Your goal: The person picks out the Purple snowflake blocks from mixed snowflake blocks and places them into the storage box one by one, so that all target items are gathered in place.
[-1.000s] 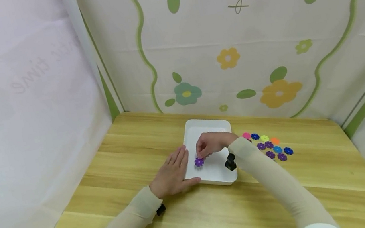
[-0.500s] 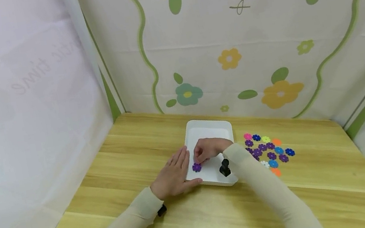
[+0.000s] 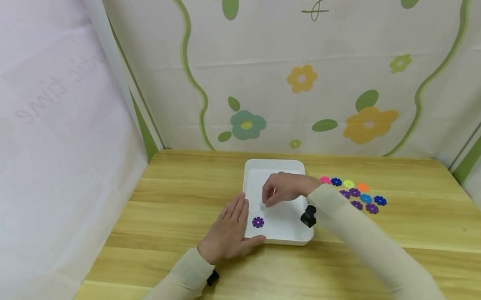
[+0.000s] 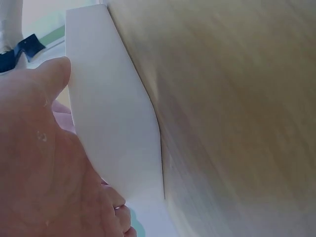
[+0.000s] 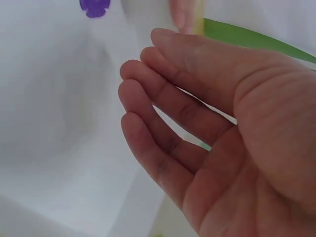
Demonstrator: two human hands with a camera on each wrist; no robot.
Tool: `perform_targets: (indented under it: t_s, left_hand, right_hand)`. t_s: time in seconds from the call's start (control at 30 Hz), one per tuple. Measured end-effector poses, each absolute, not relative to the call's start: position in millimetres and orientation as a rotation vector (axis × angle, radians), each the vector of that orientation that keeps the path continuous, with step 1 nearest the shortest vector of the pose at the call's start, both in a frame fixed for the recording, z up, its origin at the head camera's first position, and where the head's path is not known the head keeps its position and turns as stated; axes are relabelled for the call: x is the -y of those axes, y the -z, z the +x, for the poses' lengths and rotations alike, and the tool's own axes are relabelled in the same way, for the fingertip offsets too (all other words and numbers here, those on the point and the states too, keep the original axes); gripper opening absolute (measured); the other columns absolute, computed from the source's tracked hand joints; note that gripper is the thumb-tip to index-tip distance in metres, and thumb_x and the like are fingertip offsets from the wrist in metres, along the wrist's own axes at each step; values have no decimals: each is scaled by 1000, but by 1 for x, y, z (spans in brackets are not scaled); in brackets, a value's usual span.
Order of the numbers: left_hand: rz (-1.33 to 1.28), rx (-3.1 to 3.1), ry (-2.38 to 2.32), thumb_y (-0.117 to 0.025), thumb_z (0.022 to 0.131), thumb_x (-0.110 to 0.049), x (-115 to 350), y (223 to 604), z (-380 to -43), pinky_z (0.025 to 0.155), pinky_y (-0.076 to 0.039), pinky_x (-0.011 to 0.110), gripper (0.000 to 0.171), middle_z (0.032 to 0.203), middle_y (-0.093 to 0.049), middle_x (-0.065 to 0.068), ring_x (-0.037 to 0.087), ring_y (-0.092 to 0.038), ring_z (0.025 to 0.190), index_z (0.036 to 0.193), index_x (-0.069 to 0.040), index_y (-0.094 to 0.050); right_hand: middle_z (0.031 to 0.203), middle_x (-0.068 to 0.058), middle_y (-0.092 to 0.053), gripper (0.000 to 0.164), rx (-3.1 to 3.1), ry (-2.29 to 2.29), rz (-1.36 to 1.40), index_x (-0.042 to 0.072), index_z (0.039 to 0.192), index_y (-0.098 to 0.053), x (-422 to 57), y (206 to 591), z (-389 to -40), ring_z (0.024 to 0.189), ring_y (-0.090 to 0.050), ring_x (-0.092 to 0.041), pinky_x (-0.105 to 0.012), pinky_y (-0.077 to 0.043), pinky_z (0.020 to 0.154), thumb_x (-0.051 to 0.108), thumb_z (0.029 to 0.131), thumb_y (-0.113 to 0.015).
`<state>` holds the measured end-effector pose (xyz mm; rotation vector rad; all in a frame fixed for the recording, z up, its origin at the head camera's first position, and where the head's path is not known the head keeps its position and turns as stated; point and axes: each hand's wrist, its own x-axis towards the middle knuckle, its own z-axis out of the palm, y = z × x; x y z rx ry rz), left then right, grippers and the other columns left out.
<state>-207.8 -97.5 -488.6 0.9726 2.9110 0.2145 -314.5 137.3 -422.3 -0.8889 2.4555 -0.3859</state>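
Across the near side of the tabletop (image 3: 270, 289), the R sleeve (image 3: 375, 244) lies slightly farther R than in the prev. frame, now covering several discs then visible. Within the front L part of the white tray (image 3: 288, 242), a purple disc (image 3: 258, 222) lies flat on the floor; half a sec. earlier the R hand (image 3: 284, 186) has its fingertips at it, whereas now they stand apart, farther back. Edges: front rim runs btwn tabletop and disc; L wall is just beside the disc; white floor stretches from disc to R wall and, past the R hand, to the far rim. Pose: L hand (image 3: 225, 233) rests on the tray's L edge, fingers straight, thumb angled to the front rim. R hand arches over the tray, fingers loosely bent, off the disc (cf. R wrist view). Hands are apart. Beyond, at R: loose discs (image 3: 372, 208) on the table, incl. pink, blue, yellow, orange & purple, partly behind the sleeve. Rear: cloth (image 3: 250, 68) w/ printed flowers.
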Motion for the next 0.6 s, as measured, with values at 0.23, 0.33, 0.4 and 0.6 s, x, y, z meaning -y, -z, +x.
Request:
perform_targets:
  t_s: [0.23,0.33,0.4,0.6]
  left_hand:
    - [989,-2909,-225,-43,104,-71,98,486,-206,134,-23,52,103,176,-13,26,41,-15,165,164,9,-21]
    - [996,-2911,-234,-43,104,-71,98,488,-207,134,-22,52,103,175,-12,27,41,-15,165,164,9,-20]
    - [1005,-2915,-248,-44,104,-70,98,489,-207,133,-23,52,103,175,-13,28,41,-15,165,164,10,-21]
    - [1015,-2915,-284,-44,104,-69,99,488,-207,133,-23,53,102,174,-14,29,43,-16,164,163,11,-22]
  right_hand:
    - [111,-4,-77,20,-2507,438,-902,4,116,-76,-191,396,-302,103,-71,-16,-37,-61,95,17,101,-73]
    - [113,-10,-76,21,-2542,434,-912,0,118,-74,-216,391,-298,102,-72,-20,-40,-62,95,11,101,-72]
    - [111,-12,-76,19,-2580,414,-905,0,116,-75,-232,391,-297,99,-72,-19,-40,-63,92,9,100,-72]
    - [100,-4,-75,11,-2653,337,-842,6,109,-77,-271,404,-297,86,-67,-13,-35,-62,81,8,99,-72]
